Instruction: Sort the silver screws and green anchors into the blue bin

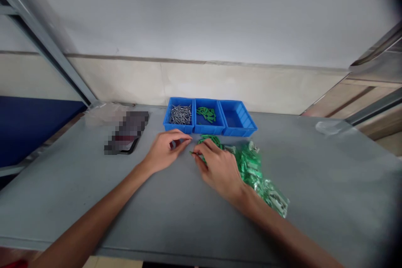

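My left hand [168,148] is closed in a pinch in front of the blue bins; whatever sits between its fingertips is too small to make out. Close beside it, my right hand [218,163] pinches a small green wall plug [191,152] between thumb and fingers. Behind my right hand lies a pile of green wall plugs [212,139], partly covered by it. Silver screws [181,115] fill the left blue bin [178,127], and more green plugs [206,114] lie in the middle blue bin [210,129].
A third blue bin [240,132] stands at the right of the row, near the wall. Several green-and-clear plastic packets [251,163] lie right of my right hand. A blurred-out phone-like object [127,134] and clear plastic [105,113] lie on the grey table [150,222] at left.
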`<action>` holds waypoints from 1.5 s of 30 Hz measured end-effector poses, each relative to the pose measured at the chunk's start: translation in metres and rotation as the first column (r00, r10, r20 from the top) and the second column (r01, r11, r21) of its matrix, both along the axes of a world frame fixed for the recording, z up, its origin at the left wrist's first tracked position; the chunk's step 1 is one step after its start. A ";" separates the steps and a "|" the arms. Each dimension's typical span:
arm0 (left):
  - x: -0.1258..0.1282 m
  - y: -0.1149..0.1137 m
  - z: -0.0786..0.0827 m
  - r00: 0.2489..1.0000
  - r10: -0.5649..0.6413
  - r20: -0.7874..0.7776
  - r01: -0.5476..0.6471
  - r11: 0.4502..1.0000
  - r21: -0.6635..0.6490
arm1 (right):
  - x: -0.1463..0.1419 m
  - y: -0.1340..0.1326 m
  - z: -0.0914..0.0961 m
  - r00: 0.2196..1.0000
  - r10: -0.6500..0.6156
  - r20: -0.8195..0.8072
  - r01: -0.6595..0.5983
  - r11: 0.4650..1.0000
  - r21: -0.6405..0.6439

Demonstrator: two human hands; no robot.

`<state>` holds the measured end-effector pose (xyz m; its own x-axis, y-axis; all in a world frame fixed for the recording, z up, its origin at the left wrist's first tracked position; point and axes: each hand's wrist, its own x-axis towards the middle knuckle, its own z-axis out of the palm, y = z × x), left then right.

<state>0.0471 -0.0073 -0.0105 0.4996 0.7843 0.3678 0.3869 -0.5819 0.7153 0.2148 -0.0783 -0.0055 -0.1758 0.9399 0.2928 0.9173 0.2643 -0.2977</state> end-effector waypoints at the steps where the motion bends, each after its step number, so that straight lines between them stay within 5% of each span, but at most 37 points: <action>1: 0.001 0.000 0.001 0.999 -0.029 0.039 0.031 0.998 -0.062 | 0.003 0.001 0.001 0.999 -0.003 -0.054 0.004 1.000 0.015; 6: 0.006 -0.007 0.002 0.968 -0.107 0.228 0.175 0.938 -0.298 | 0.017 0.006 0.004 0.930 0.003 -0.367 -0.021 0.999 -0.044; 11: 0.010 -0.012 0.003 0.933 -0.061 0.355 0.181 0.932 -0.314 | 0.015 0.007 0.003 0.685 0.035 -0.728 -0.173 0.978 -0.116; 16: 0.011 -0.015 0.007 0.921 -0.018 0.389 0.116 0.966 -0.229 | 0.011 0.008 0.000 0.530 0.041 -0.847 -0.208 0.975 -0.083; 21: 0.012 -0.021 0.012 0.956 0.003 0.293 0.027 0.995 -0.096 | 0.011 0.008 -0.005 0.541 0.047 -0.840 -0.149 0.988 -0.040; 34: 0.013 -0.025 0.010 0.967 -0.072 0.244 0.042 0.991 0.125 | 0.010 0.006 -0.008 0.602 0.131 -0.788 -0.168 0.985 0.036; 45: 0.011 -0.021 0.012 0.966 -0.011 0.259 0.019 1.000 -0.025 | 0.011 0.005 0.005 0.550 0.130 -0.825 -0.121 0.990 0.075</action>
<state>0.0578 -0.0286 0.0017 0.4020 0.7890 0.4646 0.1778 -0.5650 0.8057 0.2257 -0.0734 -0.0007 0.0317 0.9247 0.3793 0.2260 0.3630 -0.9039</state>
